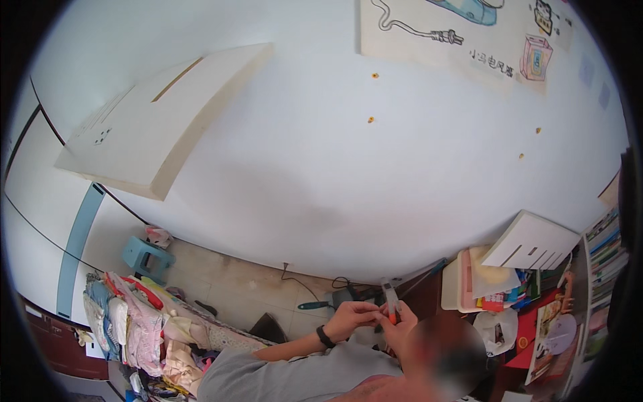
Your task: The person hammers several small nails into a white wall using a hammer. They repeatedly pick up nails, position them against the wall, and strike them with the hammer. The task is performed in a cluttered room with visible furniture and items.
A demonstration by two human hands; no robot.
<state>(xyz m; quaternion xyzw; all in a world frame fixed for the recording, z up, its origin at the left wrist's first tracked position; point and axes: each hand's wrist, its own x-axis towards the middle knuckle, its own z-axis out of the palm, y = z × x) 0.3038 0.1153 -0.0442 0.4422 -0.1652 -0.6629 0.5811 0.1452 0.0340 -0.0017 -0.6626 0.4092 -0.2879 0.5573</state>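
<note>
My left hand (350, 319), with a black band at the wrist, is in the lower middle of the view. Its fingertips are pinched close to the right hand's; whether something small sits between them is too small to tell. In my right hand (400, 325) is a slim tool (390, 296) with a clear, pale body and an orange part near the fingers. Its pale end points up towards the wall, and its exact kind is unclear. Both hands are in front of the grey shirt (301, 374).
The white wall (311, 166) carries small yellow fixings (371, 120) and a white slotted box (166, 115). Folded clothes (145, 326) and a blue plastic stool (148, 256) are at left. To the right are a plastic bin (456, 281), a slotted white panel (532, 243) and books (605, 241).
</note>
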